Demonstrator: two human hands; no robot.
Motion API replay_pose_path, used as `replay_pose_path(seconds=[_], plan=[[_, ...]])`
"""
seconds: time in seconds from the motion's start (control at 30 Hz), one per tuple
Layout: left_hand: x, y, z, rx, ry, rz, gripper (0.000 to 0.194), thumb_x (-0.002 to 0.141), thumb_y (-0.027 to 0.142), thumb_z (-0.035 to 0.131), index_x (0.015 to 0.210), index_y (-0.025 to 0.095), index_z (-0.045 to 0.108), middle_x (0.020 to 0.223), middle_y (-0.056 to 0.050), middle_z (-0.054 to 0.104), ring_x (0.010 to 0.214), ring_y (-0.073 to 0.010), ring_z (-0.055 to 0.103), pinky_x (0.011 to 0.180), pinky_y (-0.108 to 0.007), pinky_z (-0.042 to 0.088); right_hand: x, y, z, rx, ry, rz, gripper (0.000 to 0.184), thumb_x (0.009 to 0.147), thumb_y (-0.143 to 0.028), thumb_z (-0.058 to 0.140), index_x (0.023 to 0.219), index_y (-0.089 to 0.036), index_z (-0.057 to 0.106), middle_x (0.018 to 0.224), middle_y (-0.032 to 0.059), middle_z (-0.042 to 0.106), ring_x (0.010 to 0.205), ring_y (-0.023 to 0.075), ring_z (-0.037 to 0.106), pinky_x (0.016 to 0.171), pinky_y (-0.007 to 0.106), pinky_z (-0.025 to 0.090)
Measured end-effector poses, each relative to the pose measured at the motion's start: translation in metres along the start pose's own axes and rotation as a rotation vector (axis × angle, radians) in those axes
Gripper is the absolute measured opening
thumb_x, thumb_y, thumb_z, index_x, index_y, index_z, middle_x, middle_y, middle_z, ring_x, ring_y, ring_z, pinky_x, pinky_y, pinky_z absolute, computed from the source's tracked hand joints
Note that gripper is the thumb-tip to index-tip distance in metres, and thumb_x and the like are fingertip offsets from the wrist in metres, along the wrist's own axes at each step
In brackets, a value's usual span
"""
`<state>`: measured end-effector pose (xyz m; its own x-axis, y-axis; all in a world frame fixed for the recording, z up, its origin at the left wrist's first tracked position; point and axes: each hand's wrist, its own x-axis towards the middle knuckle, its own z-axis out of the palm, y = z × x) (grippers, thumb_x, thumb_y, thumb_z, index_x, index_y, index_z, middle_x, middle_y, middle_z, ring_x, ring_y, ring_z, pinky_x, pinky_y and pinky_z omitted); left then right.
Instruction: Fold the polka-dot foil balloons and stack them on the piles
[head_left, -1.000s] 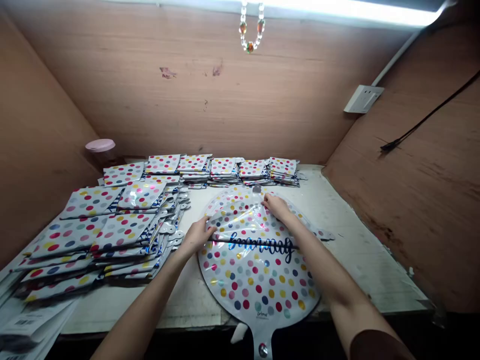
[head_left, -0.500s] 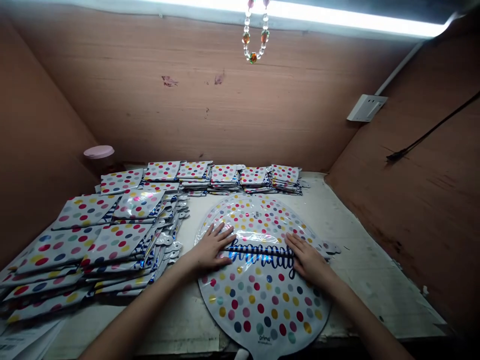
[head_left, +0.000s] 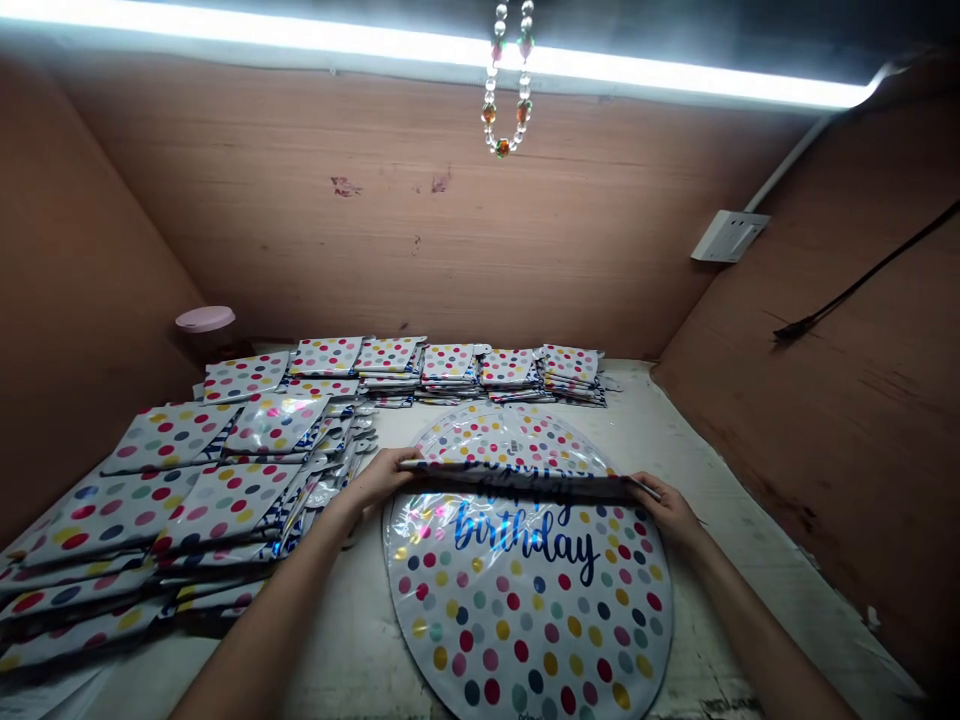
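A flat round foil balloon (head_left: 525, 610) with coloured dots and blue "birthday" lettering lies on the table in front of me. Across its upper part, a folded foil balloon edge (head_left: 521, 486) is raised like a long narrow band, its dark side facing me. My left hand (head_left: 381, 480) pinches the band's left end. At the other end, my right hand (head_left: 669, 510) grips it between thumb and fingers. Whether the band belongs to a separate balloon on top, I cannot tell. Its far side is hidden.
Folded dotted balloons are piled on the left (head_left: 225, 500), and smaller stacks (head_left: 450, 365) line the back. A pink-lidded cup (head_left: 206, 320) stands at the back left. A bead string (head_left: 503, 145) hangs above. A black cable (head_left: 832, 305) crosses the right wall.
Both hands lay flat on the balloon before. Now they have moved apart to its sides and hold up a folded edge, and more blue lettering shows below it. The view has tilted slightly up.
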<state>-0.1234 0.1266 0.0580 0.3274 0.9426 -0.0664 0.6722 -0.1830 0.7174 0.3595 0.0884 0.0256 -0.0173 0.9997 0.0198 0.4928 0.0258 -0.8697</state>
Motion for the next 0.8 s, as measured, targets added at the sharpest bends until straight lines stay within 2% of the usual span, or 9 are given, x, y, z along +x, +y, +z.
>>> replay_pose_path(seconds=[0.07,0.23,0.37,0.47,0.5,0.57,0.63,0.73,0.8], plan=[[0.017,0.001,0.003,0.057,0.083,-0.072,0.022,0.082,0.029,0.046,0.095,0.018,0.061,0.088,-0.001,0.070,0.086,-0.0196,0.065,0.076,-0.026,0.049,0.020,-0.002,0.009,-0.140,0.087,0.005,0.046,0.087,-0.061,0.038,0.086,-0.019,0.057,0.079,0.0042,0.064,0.076,0.0207,0.062,0.065,0.030,0.050],[0.072,0.011,0.016,0.246,0.277,-0.291,0.032,0.093,0.032,0.033,0.114,0.015,0.050,0.093,-0.013,0.068,0.090,-0.0284,0.064,0.076,-0.035,0.047,0.085,-0.012,0.035,-0.395,0.272,0.139,0.036,0.097,-0.038,0.028,0.103,-0.016,0.055,0.092,0.0114,0.064,0.087,0.0226,0.059,0.077,0.035,0.047],[0.094,0.027,0.014,0.366,0.299,-0.366,0.034,0.093,0.030,0.035,0.117,0.012,0.052,0.093,-0.019,0.067,0.091,-0.0332,0.064,0.076,-0.041,0.047,0.119,-0.023,0.042,-0.547,0.251,0.278,0.029,0.097,-0.035,0.040,0.110,-0.015,0.057,0.103,0.0121,0.063,0.090,0.0208,0.060,0.079,0.037,0.049],[0.087,0.050,0.025,0.453,0.387,-0.343,0.042,0.092,0.028,0.037,0.130,0.010,0.044,0.124,-0.024,0.054,0.119,-0.0364,0.050,0.093,-0.049,0.041,0.128,-0.029,0.041,-0.619,0.190,0.321,0.030,0.092,-0.036,0.053,0.116,-0.017,0.056,0.115,0.0078,0.059,0.096,0.0189,0.060,0.083,0.039,0.051],[0.082,0.060,0.035,0.496,0.378,-0.266,0.045,0.092,0.028,0.039,0.134,0.012,0.040,0.136,-0.023,0.045,0.129,-0.0364,0.040,0.100,-0.051,0.035,0.129,-0.030,0.041,-0.638,0.173,0.331,0.032,0.092,-0.036,0.055,0.118,-0.017,0.055,0.118,0.0073,0.058,0.098,0.0190,0.060,0.084,0.040,0.052],[0.075,0.082,0.064,0.590,0.244,-0.016,0.054,0.088,0.029,0.050,0.139,0.017,0.037,0.148,-0.016,0.032,0.138,-0.0336,0.025,0.110,-0.050,0.024,0.132,-0.033,0.039,-0.669,0.151,0.343,0.033,0.091,-0.035,0.056,0.119,-0.017,0.054,0.120,0.0078,0.057,0.100,0.0199,0.059,0.084,0.041,0.052],[0.077,0.105,0.097,0.650,0.051,0.188,0.064,0.081,0.030,0.062,0.140,0.020,0.038,0.148,-0.012,0.034,0.137,-0.0316,0.027,0.112,-0.046,0.025,0.134,-0.038,0.037,-0.697,0.142,0.351,0.033,0.091,-0.035,0.056,0.119,-0.017,0.054,0.119,0.0074,0.057,0.100,0.0195,0.060,0.084,0.041,0.052],[0.095,0.132,0.134,0.673,-0.024,0.131,0.059,0.080,0.027,0.067,0.133,0.014,0.046,0.133,-0.018,0.050,0.122,-0.0325,0.047,0.099,-0.046,0.042,0.126,-0.051,0.033,-0.742,0.173,0.336,0.030,0.093,-0.035,0.052,0.116,-0.015,0.056,0.113,0.0094,0.060,0.095,0.0200,0.061,0.081,0.039,0.052],[0.108,0.145,0.143,0.687,-0.014,0.038,0.044,0.086,0.027,0.062,0.126,0.012,0.051,0.123,-0.016,0.056,0.110,-0.0289,0.055,0.088,-0.045,0.050,0.106,-0.062,0.032,-0.781,0.238,0.298,0.034,0.094,-0.035,0.047,0.119,-0.012,0.053,0.115,0.0158,0.059,0.100,0.0253,0.060,0.081,0.041,0.050]])
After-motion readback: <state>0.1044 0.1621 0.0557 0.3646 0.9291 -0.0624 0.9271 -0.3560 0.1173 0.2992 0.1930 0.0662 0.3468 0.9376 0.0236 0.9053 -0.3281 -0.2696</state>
